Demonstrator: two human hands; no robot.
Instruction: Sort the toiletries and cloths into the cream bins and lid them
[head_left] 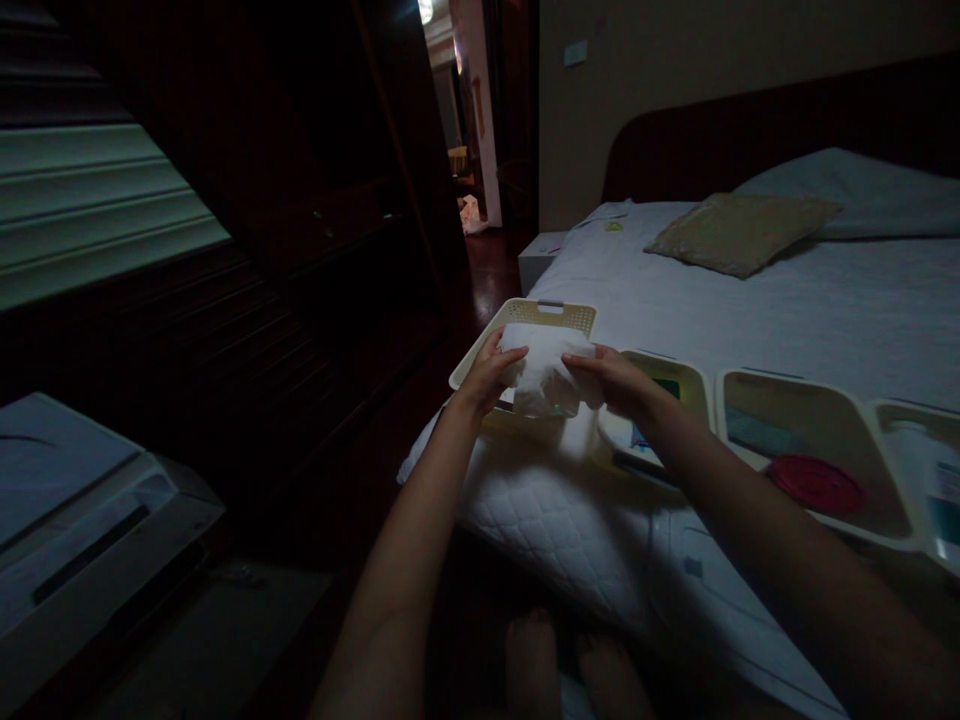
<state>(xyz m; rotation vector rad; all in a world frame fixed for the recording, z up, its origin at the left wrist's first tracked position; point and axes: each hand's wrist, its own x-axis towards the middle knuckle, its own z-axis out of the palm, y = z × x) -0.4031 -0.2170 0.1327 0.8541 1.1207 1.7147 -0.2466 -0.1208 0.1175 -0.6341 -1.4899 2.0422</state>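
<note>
The left hand [487, 378] pinches the left end of a soft white bundle [544, 370], its thumb lying across the near face and its other fingers partly hidden behind. The bundle spans the gap between the two hands, held up in front of a perforated basket [577, 320]. The right hand [606, 378] grips the right end, thumb likewise on top; farther right, a red disc [817, 485] sits in a bin [874, 440].

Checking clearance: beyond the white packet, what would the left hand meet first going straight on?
Past the white packet, the left hand would likely meet the basket's perforated far wall, though depth is unclear.
</note>
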